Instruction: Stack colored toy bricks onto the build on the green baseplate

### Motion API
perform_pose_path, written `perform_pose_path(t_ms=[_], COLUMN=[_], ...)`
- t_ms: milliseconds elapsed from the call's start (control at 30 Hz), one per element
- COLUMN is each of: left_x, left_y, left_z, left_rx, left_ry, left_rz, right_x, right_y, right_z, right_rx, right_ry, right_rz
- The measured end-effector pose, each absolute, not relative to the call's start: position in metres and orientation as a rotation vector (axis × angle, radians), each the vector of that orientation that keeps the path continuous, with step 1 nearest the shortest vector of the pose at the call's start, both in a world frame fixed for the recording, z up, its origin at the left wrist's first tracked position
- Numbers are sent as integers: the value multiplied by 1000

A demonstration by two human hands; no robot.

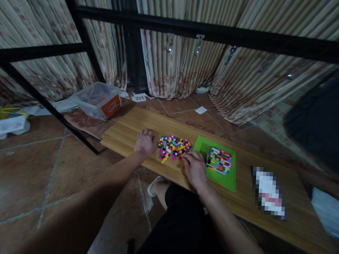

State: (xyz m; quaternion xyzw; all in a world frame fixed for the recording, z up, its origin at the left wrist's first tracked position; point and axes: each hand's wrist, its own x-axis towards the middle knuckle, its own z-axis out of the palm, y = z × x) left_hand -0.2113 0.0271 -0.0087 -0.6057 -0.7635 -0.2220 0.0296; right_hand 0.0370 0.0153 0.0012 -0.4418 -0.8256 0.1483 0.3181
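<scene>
Many small coloured toy bricks lie in a loose heap on the wooden board. My left hand rests on the wood just left of the heap, fingers laid down and holding nothing. At the heap's right front edge, my right hand has its thumb and fingertips drawn together near some orange and green bricks; whatever is between them is too small to make out. Right of that hand lies a green studded baseplate. On it stands a low, roughly square build of multicoloured bricks with a pale border.
The narrow wooden board carries a blurred-out packet at its right. A clear plastic box with an orange label stands beyond its left end. A black metal frame crosses above, before striped curtains.
</scene>
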Motion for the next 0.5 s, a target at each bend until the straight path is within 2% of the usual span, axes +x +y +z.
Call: perform_pose_path(t_ms=[167,500], left_x=[-211,-212], left_y=[27,29], left_z=[-9,-10], left_rx=[-1863,-1862], left_ry=[-2349,-2343], left_rz=[-670,-610], right_x=[46,35], right_y=[3,-14], right_z=[4,15], right_rx=[-1226,-1193], right_ry=[-2121,-2429], right_rz=[395,344])
